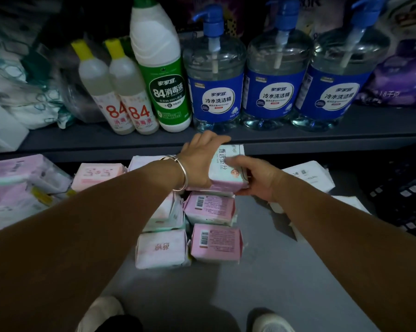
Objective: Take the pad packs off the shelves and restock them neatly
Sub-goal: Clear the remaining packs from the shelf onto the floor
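I am holding a pale green and white pad pack [226,169] between both hands, just below the front edge of the dark shelf [250,137]. My left hand [198,161], with two silver bangles [178,172] on the wrist, is lying over the pack's left side, fingers stretched toward the shelf edge and curled down around the pack. My right hand [254,174] is gripping the pack's right end, thumb across the top and the other fingers tucked underneath, so both hands are clamped on it. Under the pack, and nearer to me than the shelf edge, pink pad packs [215,243] are lying in a row with their barcodes up, and beside them on the left white packs [161,251] are lying flat. More pink packs [96,174] are sitting farther left under the shelf edge, and white packs [307,174] are lying to the right. On top of the shelf, three clear pump bottles with blue labels [275,92] are standing in a row, a green-labelled white bottle [163,87] to their left, then two small yellow-capped bottles [118,101].
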